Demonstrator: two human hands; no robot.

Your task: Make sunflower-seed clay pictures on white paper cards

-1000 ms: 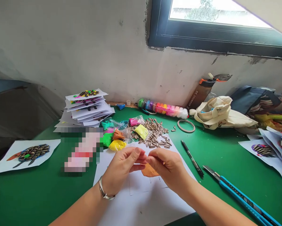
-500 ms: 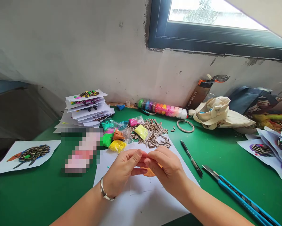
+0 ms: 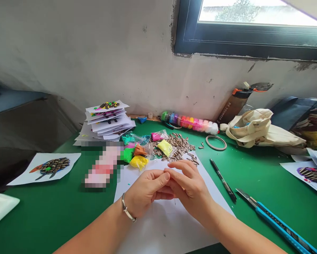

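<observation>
My left hand (image 3: 149, 188), with a silver bangle on the wrist, meets my right hand (image 3: 191, 185) above the sheet of white paper (image 3: 190, 231). Both are closed, the fingertips pressed together, and whatever may lie between them is hidden. The right index finger is partly raised. Thin pencil-like lines show on the paper just below the fingers. Beyond the hands lie sunflower seeds (image 3: 183, 144) and small bags of coloured clay, among them a yellow bag (image 3: 139, 162) and a pale yellow bag (image 3: 165, 147).
To the right lie a black pen (image 3: 223, 180), a blue utility knife (image 3: 277, 224) with its blade out, and a roll of tape (image 3: 216, 142). A stack of seed pictures (image 3: 108, 123) stands back left; a seed bird picture (image 3: 51, 167) lies left. A cloth bag (image 3: 253, 127) sits at the back.
The view has turned slightly left. My hands are pressed closer together, the right one laid more over the left fingertips. An orange patch seen beneath them is now covered.
</observation>
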